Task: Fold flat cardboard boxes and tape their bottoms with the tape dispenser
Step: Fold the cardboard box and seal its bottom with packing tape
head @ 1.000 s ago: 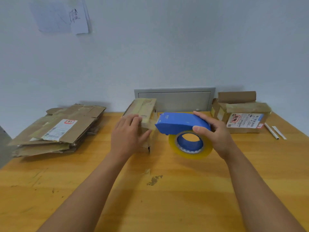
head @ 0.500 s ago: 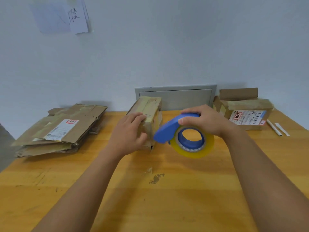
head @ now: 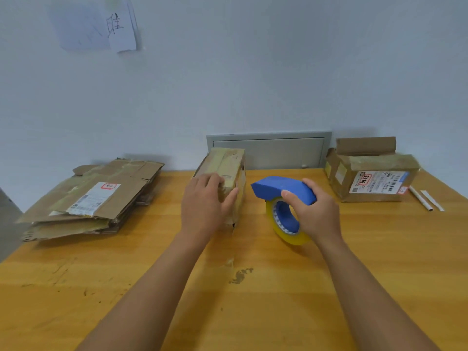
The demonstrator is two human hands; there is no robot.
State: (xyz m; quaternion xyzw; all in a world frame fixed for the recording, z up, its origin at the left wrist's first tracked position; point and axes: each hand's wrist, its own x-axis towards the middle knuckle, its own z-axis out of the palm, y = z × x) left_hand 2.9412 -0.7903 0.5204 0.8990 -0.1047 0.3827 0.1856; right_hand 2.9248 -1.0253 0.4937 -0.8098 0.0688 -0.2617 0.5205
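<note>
Wooden table (head: 379,274), scuffed and honey-coloured, runs up to a pale wall (head: 253,84) and bears everything else. A stack of flat cardboard boxes (head: 93,196) lies well to the left of the left hand, a shipping label on its top sheet. A taped box with a printed label (head: 369,178) stands beyond and to the right of the right hand, near the wall. A small folded box (head: 229,168) stands between the two, its taped bottom face upward; the left hand (head: 205,206) rests on its near end, fingers curved over the top and thumb pressed against the side facing the dispenser (the box stays on the table). Just right of that box, apart from it, the right hand (head: 317,214) grips a blue tape dispenser (head: 278,190) by its rear, fingers curled over the top of the blue housing, nose pointing at the box; whether its yellowish tape roll (head: 279,225), below the fingers, touches the table cannot be told. Papers (head: 96,24) hang high on the wall, and two white sticks (head: 425,200) lie just beyond the labelled box, far right of the grip.
</note>
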